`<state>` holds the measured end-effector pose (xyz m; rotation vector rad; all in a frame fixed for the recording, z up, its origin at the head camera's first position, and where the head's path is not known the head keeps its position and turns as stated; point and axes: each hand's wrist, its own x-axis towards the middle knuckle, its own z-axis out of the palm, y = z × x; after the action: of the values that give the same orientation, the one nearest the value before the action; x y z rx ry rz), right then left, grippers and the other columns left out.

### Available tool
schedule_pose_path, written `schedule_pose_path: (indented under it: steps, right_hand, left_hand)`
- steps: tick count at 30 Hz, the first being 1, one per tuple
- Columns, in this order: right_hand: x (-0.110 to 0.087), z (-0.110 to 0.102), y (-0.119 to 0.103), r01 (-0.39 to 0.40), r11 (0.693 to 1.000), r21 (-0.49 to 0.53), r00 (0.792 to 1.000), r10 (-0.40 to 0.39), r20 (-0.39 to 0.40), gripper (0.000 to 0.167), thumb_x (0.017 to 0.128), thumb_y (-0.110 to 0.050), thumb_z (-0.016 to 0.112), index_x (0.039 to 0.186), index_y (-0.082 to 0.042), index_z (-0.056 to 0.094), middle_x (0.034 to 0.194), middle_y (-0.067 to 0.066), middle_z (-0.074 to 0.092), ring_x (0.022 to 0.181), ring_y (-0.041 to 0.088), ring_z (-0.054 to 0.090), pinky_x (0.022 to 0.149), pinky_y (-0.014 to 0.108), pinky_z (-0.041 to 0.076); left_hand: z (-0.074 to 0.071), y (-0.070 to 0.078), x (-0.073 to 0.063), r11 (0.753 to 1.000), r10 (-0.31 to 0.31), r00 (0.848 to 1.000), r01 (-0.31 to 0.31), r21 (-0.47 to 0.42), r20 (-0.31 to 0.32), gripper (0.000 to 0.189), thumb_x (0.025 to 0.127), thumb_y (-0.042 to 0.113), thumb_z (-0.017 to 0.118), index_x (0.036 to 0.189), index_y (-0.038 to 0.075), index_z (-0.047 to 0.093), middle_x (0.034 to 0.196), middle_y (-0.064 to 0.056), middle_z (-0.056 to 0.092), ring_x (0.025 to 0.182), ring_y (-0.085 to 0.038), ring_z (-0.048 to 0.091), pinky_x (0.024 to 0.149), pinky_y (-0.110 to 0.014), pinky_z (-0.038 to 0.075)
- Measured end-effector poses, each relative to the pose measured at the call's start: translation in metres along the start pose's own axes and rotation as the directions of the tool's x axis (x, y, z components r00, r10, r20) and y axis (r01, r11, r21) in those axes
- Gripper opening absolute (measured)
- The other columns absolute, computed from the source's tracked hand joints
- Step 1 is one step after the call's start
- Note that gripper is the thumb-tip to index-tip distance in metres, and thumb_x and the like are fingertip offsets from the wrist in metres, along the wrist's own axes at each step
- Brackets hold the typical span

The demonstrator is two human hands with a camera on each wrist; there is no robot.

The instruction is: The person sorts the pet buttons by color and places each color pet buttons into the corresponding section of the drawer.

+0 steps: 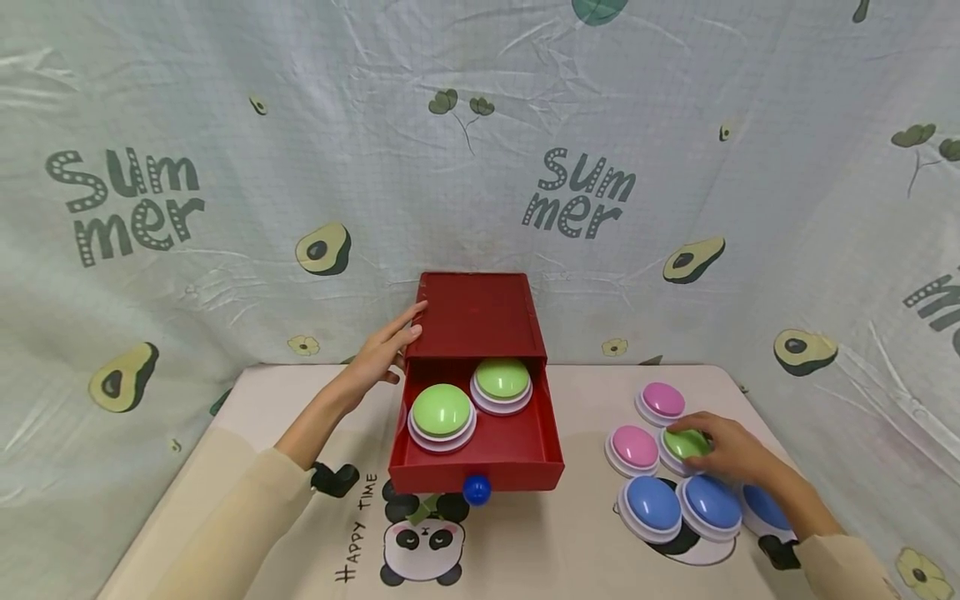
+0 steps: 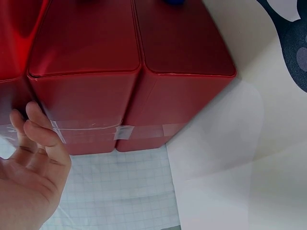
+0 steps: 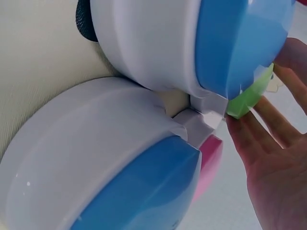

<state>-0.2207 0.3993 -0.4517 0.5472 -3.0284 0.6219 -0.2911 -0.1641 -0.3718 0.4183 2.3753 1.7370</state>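
Note:
A red drawer box (image 1: pixel 480 317) stands at the back middle of the table, its drawer (image 1: pixel 513 442) pulled out. Inside the drawer lie two push buttons with green domes and white bases: one at front left (image 1: pixel 442 412), another at back right (image 1: pixel 502 381). My left hand (image 1: pixel 378 354) touches the box's left side with loosely bent fingers; in the left wrist view that hand (image 2: pixel 36 167) is beside the taped red wall (image 2: pixel 86 105). On the right, my right hand (image 1: pixel 731 450) grips a green push button (image 1: pixel 684 444) between fingers and thumb. In the right wrist view, blue buttons partly hide this green dome (image 3: pixel 249 98).
Two pink push buttons, one behind (image 1: pixel 663 399) and one in front (image 1: pixel 634 447), sit close by the gripped one. Blue push buttons (image 1: pixel 652 503) stand nearer the front; the right forearm partly covers one (image 1: pixel 765 507). A printed curtain (image 1: pixel 480 167) hangs behind the table.

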Motion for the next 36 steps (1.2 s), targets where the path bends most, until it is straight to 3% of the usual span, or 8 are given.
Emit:
schedule_pose_path:
  steps: [14, 22, 29, 36]
  right_hand:
    - [-0.001, -0.017, -0.014, 0.075, 0.996, -0.050, 0.996, -0.077, -0.050, 0.046, 0.076, -0.017, 0.090, 0.119, -0.010, 0.076, 0.125, 0.018, 0.070, 0.116, 0.042, 0.065, 0.094, 0.058, 0.056]
    - [0.005, -0.036, -0.028, 0.141, 0.986, -0.083, 0.987, -0.147, -0.071, 0.045, 0.076, -0.017, 0.091, 0.118, -0.013, 0.076, 0.122, 0.015, 0.072, 0.113, 0.039, 0.067, 0.090, 0.055, 0.058]
    - [0.013, -0.056, -0.052, 0.183, 0.980, -0.073, 0.980, -0.188, -0.062, 0.045, 0.079, -0.016, 0.088, 0.123, -0.011, 0.075, 0.124, 0.018, 0.071, 0.117, 0.045, 0.064, 0.089, 0.063, 0.056]
    - [0.021, -0.073, -0.086, 0.279, 0.952, -0.128, 0.953, -0.291, -0.082, 0.044, 0.082, -0.017, 0.086, 0.124, -0.013, 0.075, 0.126, 0.020, 0.069, 0.117, 0.047, 0.064, 0.089, 0.065, 0.055]
  left_hand:
    - [-0.001, -0.002, 0.002, 1.000, 0.002, 1.000, -0.002, -0.003, 0.004, 0.058, 0.106, 0.051, 0.045, 0.162, 0.044, 0.029, 0.086, -0.001, 0.065, 0.074, -0.016, 0.063, 0.064, -0.031, 0.047]
    - [0.000, -0.002, 0.001, 1.000, 0.005, 1.000, -0.005, 0.009, 0.003, 0.059, 0.106, 0.051, 0.045, 0.162, 0.043, 0.028, 0.094, -0.005, 0.066, 0.079, -0.020, 0.064, 0.067, -0.033, 0.049]
    - [0.000, -0.002, 0.001, 1.000, 0.008, 1.000, -0.008, 0.011, 0.004, 0.060, 0.106, 0.051, 0.045, 0.163, 0.043, 0.027, 0.097, -0.006, 0.065, 0.079, -0.020, 0.064, 0.067, -0.032, 0.050]
    - [0.000, -0.003, 0.001, 1.000, 0.011, 1.000, -0.011, 0.009, 0.000, 0.059, 0.107, 0.051, 0.044, 0.162, 0.043, 0.028, 0.095, -0.005, 0.066, 0.079, -0.020, 0.064, 0.067, -0.031, 0.049]
